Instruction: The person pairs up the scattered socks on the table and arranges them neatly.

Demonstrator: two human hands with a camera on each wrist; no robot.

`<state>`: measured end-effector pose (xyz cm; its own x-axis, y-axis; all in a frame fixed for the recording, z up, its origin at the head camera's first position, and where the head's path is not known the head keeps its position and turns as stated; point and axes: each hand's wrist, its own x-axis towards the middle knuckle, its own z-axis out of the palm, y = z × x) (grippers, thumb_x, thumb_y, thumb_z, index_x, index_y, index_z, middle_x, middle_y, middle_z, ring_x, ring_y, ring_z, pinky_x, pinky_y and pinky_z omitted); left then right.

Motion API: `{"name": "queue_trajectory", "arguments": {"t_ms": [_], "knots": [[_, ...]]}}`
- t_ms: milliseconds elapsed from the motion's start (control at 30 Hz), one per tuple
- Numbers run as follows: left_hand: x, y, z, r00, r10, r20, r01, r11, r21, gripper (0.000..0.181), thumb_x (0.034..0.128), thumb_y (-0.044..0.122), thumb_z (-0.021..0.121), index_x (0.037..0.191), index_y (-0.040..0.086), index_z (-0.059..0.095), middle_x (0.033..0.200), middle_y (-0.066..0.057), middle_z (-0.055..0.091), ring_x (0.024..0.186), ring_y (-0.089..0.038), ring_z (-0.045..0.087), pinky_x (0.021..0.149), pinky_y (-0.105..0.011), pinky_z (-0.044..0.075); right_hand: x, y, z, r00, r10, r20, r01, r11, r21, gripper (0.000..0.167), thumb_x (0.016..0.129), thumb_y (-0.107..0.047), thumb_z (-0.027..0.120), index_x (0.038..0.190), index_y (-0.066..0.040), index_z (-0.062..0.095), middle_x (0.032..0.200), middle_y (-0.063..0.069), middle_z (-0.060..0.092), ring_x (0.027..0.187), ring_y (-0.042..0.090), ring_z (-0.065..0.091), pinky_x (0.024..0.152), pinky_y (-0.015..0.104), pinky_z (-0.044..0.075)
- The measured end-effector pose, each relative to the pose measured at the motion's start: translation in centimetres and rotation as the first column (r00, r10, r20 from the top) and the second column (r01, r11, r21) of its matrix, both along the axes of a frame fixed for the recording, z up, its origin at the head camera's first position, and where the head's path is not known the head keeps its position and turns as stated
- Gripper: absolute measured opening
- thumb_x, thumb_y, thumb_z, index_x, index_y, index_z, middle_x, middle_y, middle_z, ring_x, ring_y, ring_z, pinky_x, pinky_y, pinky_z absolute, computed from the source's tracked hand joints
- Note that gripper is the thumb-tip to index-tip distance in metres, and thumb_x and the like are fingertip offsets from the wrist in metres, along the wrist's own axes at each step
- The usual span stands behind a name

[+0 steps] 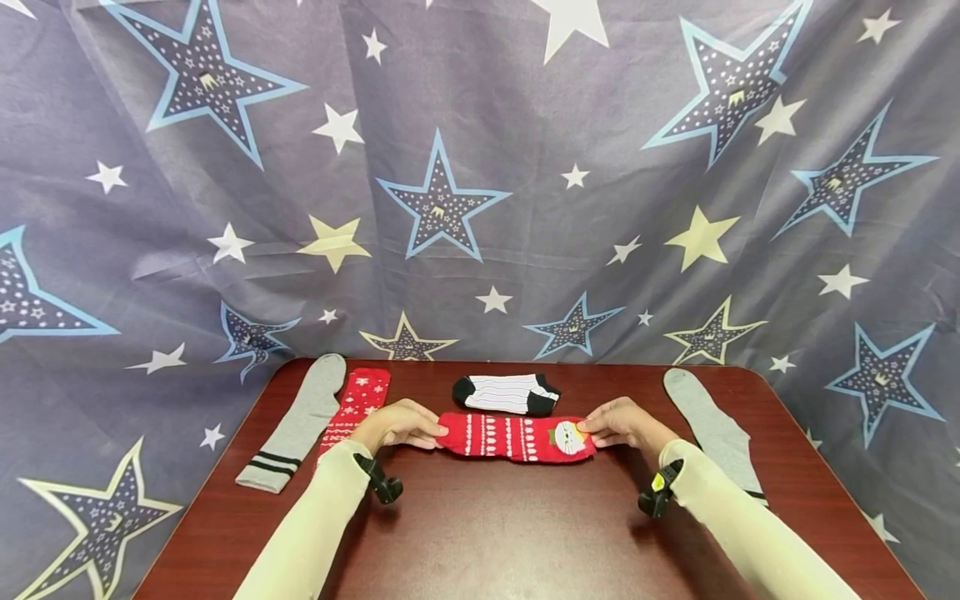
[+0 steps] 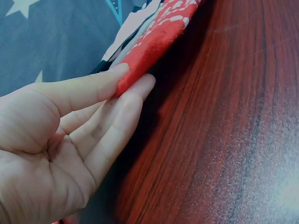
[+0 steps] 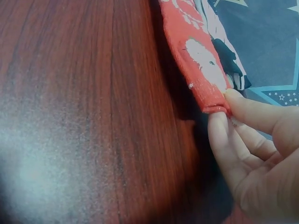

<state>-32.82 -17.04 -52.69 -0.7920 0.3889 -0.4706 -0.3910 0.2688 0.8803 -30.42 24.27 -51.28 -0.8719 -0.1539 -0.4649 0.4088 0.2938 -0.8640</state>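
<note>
A red sock (image 1: 517, 438) with white patterns and a white animal face stretches sideways between both hands, held above the table in the wrist views. My left hand (image 1: 400, 425) pinches its left end between thumb and fingers; the left wrist view shows the thumb on top of the red fabric (image 2: 149, 51). At the other end, beside the animal face, my right hand (image 1: 624, 425) pinches the edge, and in the right wrist view the fingers lie under the red cloth (image 3: 191, 60). Just behind it lies a white and black striped ankle sock (image 1: 502, 393).
A long grey sock with black stripes (image 1: 296, 429) lies at the left, next to another red patterned sock (image 1: 363, 396) partly hidden by my left hand. Another grey sock (image 1: 712, 425) lies at the right, partly behind my right arm. A star-printed cloth (image 1: 525, 208) hangs behind the brown table (image 1: 517, 533).
</note>
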Motion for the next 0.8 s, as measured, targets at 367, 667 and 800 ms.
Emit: {"name": "queue_trajectory", "arguments": {"t_ms": [367,667,800], "knots": [[0.2,0.6,0.2,0.997,0.044,-0.062,-0.051,0.991,-0.124,0.031,0.0847,0.001,0.079,0.110,-0.013,0.069,0.083,-0.007,0.074,0.071,-0.017,0.074,0.071,-0.032,0.064,0.3,-0.5,0.1,0.998,-0.017,-0.058,0.022,0.997,0.079,0.013,0.088,-0.001,0.076,0.092,0.009,0.069,0.065,-0.001,0.067,0.053,0.008,0.061,0.056,0.025,0.060],[0.2,1.3,0.5,0.993,0.071,-0.095,-0.090,0.974,-0.208,0.025,0.0805,0.003,0.084,0.099,-0.010,0.073,0.075,-0.010,0.074,0.060,-0.012,0.071,0.060,-0.025,0.062,0.6,-0.8,0.1,0.990,-0.014,-0.140,0.035,0.988,0.152,0.016,0.083,0.001,0.079,0.091,0.012,0.069,0.061,0.001,0.065,0.052,0.010,0.061,0.053,0.028,0.060],[0.1,1.6,0.6,0.992,0.079,-0.099,-0.101,0.963,-0.249,0.022,0.0783,0.003,0.085,0.093,-0.009,0.074,0.067,-0.008,0.073,0.056,-0.011,0.069,0.058,-0.023,0.061,0.6,-0.9,0.2,0.986,-0.008,-0.164,0.037,0.984,0.174,0.015,0.082,0.002,0.079,0.089,0.012,0.070,0.061,0.001,0.066,0.052,0.010,0.061,0.053,0.028,0.060]]}}
